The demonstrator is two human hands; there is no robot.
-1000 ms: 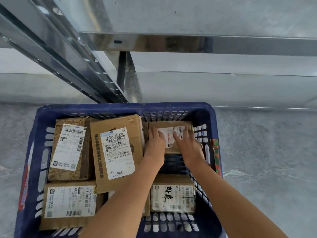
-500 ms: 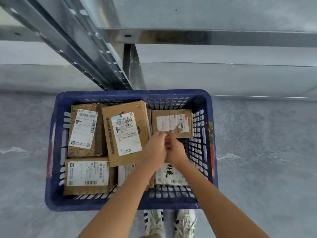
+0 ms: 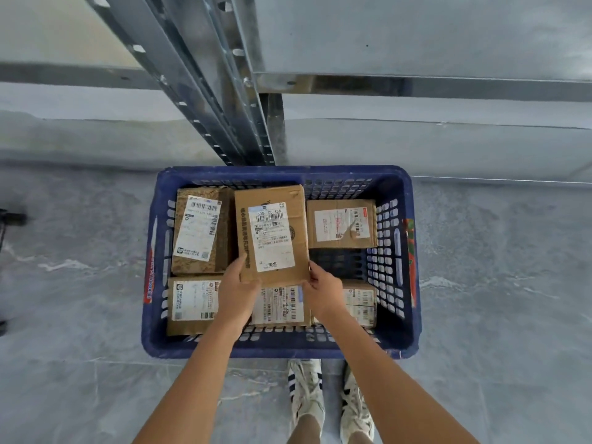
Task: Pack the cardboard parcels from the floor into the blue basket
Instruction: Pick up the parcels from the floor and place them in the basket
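I see blue basket (image 3: 272, 347) on grey floor (image 3: 496, 283), close to the metal rack upright (image 3: 224, 91). Six labelled cardboard parcels inside. Left hand (image 3: 238, 291) and right hand (image 3: 323, 291) each curl round a near corner of the large centre parcel (image 3: 272, 235), its near edge overlapping the front-middle parcel (image 3: 282, 304). Speckled parcel (image 3: 200, 232) back left, small parcel (image 3: 341, 224) back right. Sneakers (image 3: 306, 392) just behind basket
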